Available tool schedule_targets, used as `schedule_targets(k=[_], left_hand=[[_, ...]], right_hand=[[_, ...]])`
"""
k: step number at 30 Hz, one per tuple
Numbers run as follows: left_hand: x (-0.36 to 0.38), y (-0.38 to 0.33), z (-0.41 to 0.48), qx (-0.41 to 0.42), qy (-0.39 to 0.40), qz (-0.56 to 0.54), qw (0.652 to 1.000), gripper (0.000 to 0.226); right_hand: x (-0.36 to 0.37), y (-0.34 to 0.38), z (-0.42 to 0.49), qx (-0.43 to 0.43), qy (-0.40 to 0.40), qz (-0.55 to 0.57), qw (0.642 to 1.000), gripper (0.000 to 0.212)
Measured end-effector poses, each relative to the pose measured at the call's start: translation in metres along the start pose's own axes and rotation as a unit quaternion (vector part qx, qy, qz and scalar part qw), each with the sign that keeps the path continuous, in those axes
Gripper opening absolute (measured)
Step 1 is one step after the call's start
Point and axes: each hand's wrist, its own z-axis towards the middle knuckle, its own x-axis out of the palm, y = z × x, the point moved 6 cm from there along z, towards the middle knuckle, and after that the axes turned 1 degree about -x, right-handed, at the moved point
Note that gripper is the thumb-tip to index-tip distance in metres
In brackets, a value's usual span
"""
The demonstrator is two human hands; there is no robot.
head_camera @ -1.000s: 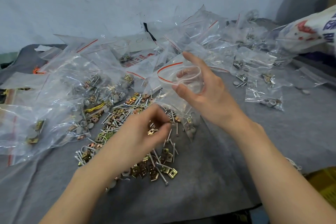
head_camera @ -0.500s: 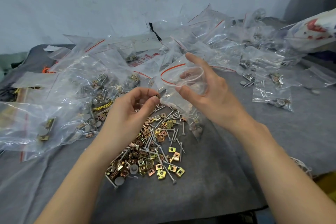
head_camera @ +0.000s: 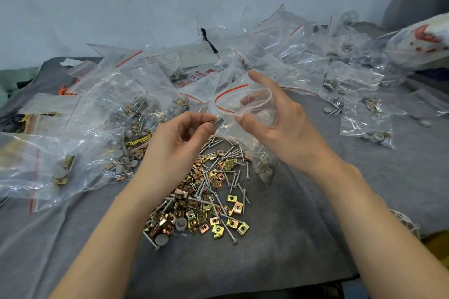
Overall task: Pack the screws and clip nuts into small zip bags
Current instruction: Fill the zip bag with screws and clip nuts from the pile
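Observation:
My right hand (head_camera: 274, 126) holds a small clear zip bag (head_camera: 243, 102) with a red strip, its mouth spread open toward the left. My left hand (head_camera: 179, 143) pinches a clip nut (head_camera: 213, 124) between thumb and fingers, right at the bag's mouth. Below both hands lies a loose pile of brass clip nuts (head_camera: 201, 211) mixed with silver screws (head_camera: 233, 175) and a few grey round caps on the grey cloth.
Many clear zip bags, some filled with parts (head_camera: 60, 167), are heaped at the left and along the back (head_camera: 286, 56). More filled bags (head_camera: 366, 124) lie at the right. A printed white sack (head_camera: 422, 43) is at far right. The grey cloth (head_camera: 267, 262) ends near my body.
My left hand picked a clip nut from the pile and lifted it up to the open mouth of the bag. My right hand kept the bag held open.

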Motion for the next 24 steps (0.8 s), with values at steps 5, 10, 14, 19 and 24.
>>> schedule_targets(k=[5,10,14,19,24], left_hand=[[0.002,0.001,0.003,-0.002,-0.003,0.004,1.000,0.013],[0.001,0.006,0.005,-0.005,-0.011,0.019,1.000,0.012],[-0.003,0.003,0.008,0.006,-0.034,0.018,0.999,0.011],[-0.017,-0.020,0.019,0.063,-0.097,-0.018,0.993,0.018],[-0.011,-0.055,0.029,0.133,-0.096,0.048,0.985,0.026]], right_hand=[[0.001,0.000,0.000,0.000,-0.001,0.002,1.000,0.072],[0.001,0.001,0.000,0.002,0.005,0.001,1.000,0.072],[0.003,0.002,0.000,-0.001,0.008,0.000,1.000,0.073],[0.006,0.002,0.000,-0.007,0.017,-0.017,1.000,0.071],[0.011,0.003,0.000,-0.016,0.017,-0.025,0.999,0.071]])
